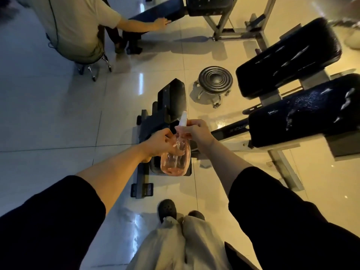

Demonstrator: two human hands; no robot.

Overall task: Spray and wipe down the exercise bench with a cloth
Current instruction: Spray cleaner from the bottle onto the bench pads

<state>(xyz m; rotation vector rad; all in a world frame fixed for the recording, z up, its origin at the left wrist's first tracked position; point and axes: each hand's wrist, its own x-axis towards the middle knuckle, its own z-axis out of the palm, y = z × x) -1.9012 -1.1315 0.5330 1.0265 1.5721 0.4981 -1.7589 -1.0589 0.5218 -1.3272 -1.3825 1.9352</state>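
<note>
The pink spray bottle [175,157] hangs in the air above the floor, over a low black bench frame [165,117], well left of the two black bench pads. The left hand [159,144] wraps its curled fingers round the bottle's body; the right hand [196,131] pinches the white spray head [182,120] at the neck, fingers closed on it. The near bench pad [303,112] already carries beads and streaks of liquid, and so does the far pad [290,57].

No cloth shows anywhere, so the wet film may sit and dry into marks, or run off the pad's edge onto the glossy tiled floor [58,114], which looks slippery underfoot. With both hands on the bottle, a twist at the neck could loosen the head and spill the contents. A round stool [215,80] stands between the frame and the pads, a possible trip point. Another person [78,26] works on a bench at the top left.
</note>
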